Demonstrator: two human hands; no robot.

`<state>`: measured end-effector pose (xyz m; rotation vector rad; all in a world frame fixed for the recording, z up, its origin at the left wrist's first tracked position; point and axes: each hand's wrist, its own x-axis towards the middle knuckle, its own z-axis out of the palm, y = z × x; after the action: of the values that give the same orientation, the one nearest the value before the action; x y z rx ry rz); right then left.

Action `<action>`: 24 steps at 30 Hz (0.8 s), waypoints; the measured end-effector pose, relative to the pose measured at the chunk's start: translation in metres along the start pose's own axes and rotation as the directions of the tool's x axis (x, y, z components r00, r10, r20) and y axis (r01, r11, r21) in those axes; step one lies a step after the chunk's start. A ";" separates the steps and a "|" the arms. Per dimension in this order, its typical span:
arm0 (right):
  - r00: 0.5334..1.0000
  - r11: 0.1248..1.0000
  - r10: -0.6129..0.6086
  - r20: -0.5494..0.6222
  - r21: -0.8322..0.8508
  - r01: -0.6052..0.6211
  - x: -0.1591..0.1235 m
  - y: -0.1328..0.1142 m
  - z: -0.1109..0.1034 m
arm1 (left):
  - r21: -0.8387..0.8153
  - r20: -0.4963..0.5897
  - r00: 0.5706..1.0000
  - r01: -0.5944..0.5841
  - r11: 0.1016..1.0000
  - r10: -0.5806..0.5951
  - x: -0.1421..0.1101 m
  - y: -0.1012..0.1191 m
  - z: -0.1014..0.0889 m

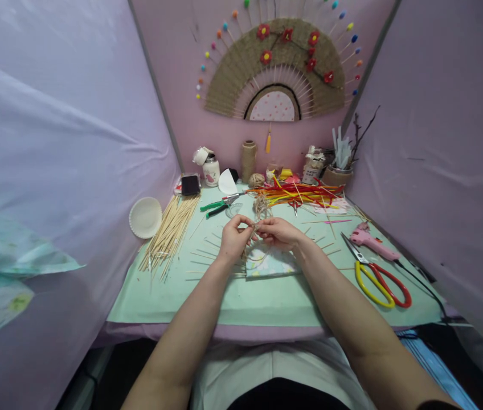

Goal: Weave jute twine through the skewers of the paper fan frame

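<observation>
In the head view, a strand of twine [262, 208] is pinched above the middle of the worktop [173, 302]. It is gripped by the left hand [237, 236] between thumb and forefinger, and just beside that by the fingertips of the right hand [282, 232], so both hands are closed narrow. The loose tangle of the twine is seen just beyond the fingers. Below the hands, a floral cloth [273, 269] is partly covered by them, with thin sticks spread out on both sides of it.

To the left, a bundle of sticks [171, 230] is laid near a white plate [145, 217]. Beyond the left hand, green-handled pliers [212, 206] are placed, and behind the twine red, orange and yellow pipe cleaners [297, 195] are heaped. To the right, scissors [368, 264] are left with blades parted, just beside a pink glue gun [376, 244]. At the back, a spool [249, 162] is stood upright, and a large fan [233, 74] is mounted on the wall.
</observation>
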<state>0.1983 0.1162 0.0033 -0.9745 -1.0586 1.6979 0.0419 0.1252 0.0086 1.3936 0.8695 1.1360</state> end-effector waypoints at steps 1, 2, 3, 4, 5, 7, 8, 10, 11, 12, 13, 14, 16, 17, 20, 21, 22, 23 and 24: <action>0.999 0.999 -0.034 -0.023 -0.022 0.034 0.000 0.001 0.002 | -0.016 -0.011 1.000 0.002 1.000 -0.002 0.000 0.000 0.000; 0.996 0.996 -0.074 -0.047 -0.048 0.072 0.000 0.001 0.004 | -0.038 -0.024 1.000 -0.001 0.999 0.000 0.001 0.000 0.000; 0.991 0.992 -0.112 -0.066 -0.074 0.107 0.000 0.002 0.006 | -0.064 -0.035 0.999 -0.009 0.998 0.007 0.001 0.000 0.001; 0.986 0.986 -0.143 -0.079 -0.096 0.136 0.000 0.002 0.009 | -0.091 -0.046 0.999 -0.021 0.996 0.017 0.001 -0.001 0.001; 0.982 0.981 -0.166 -0.087 -0.112 0.156 0.000 0.003 0.011 | -0.118 -0.056 0.998 -0.037 0.992 0.030 0.001 -0.001 0.002; 0.977 0.978 -0.187 -0.104 -0.117 0.175 0.000 0.003 0.015 | -0.162 -0.075 0.995 -0.073 0.984 0.062 0.001 -0.002 0.003; 0.975 0.978 -0.190 -0.116 -0.112 0.177 0.000 0.003 0.017 | -0.178 -0.084 0.993 -0.093 0.980 0.079 0.001 -0.002 0.003; 0.969 0.977 -0.199 -0.144 -0.105 0.185 0.001 0.003 0.019 | -0.203 -0.102 0.988 -0.131 0.970 0.112 0.001 -0.004 0.004; 0.965 0.975 -0.208 -0.157 -0.111 0.192 0.002 0.003 0.019 | -0.216 -0.110 0.986 -0.146 0.965 0.125 0.001 -0.004 0.005; 0.960 0.971 -0.222 -0.169 -0.124 0.203 0.003 0.003 0.019 | -0.229 -0.115 0.984 -0.158 0.961 0.135 0.001 -0.005 0.005; 0.955 0.966 -0.239 -0.178 -0.144 0.215 0.003 0.004 0.019 | -0.241 -0.117 0.983 -0.167 0.956 0.142 0.001 -0.005 0.005; 0.948 0.959 -0.258 -0.184 -0.167 0.228 0.004 0.005 0.020 | -0.253 -0.115 0.982 -0.175 0.952 0.150 0.001 -0.006 0.005; 0.936 0.942 -0.298 -0.187 -0.214 0.257 0.005 0.005 0.020 | -0.271 -0.104 0.981 -0.189 0.944 0.166 0.001 -0.006 0.004; 0.930 0.933 -0.318 -0.184 -0.236 0.272 0.005 0.005 0.021 | -0.278 -0.095 0.980 -0.194 0.941 0.174 0.001 -0.006 0.004; 0.904 0.887 -0.386 -0.185 -0.342 0.309 0.004 0.005 0.023 | -0.280 -0.089 0.984 -0.176 0.944 0.157 0.002 -0.005 0.003; 0.885 0.858 -0.422 -0.195 -0.401 0.320 0.004 0.006 0.023 | -0.262 -0.112 0.983 -0.170 0.950 0.145 0.002 -0.004 0.002; 0.860 0.822 -0.463 -0.214 -0.468 0.326 0.004 0.006 0.023 | -0.226 -0.154 0.978 -0.175 0.958 0.143 0.003 -0.004 0.002; 0.831 0.782 -0.503 -0.237 -0.535 0.320 0.004 0.006 0.022 | -0.169 -0.208 0.965 -0.194 0.966 0.157 0.002 -0.005 0.002; 0.803 0.744 -0.536 -0.261 -0.596 0.302 0.005 0.007 0.021 | -0.090 -0.263 0.946 -0.221 0.971 0.191 0.002 -0.005 0.001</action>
<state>0.1754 0.1141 0.0033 -1.2481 -1.3570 0.7587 0.0440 0.1277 0.0042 1.2809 0.8316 1.5277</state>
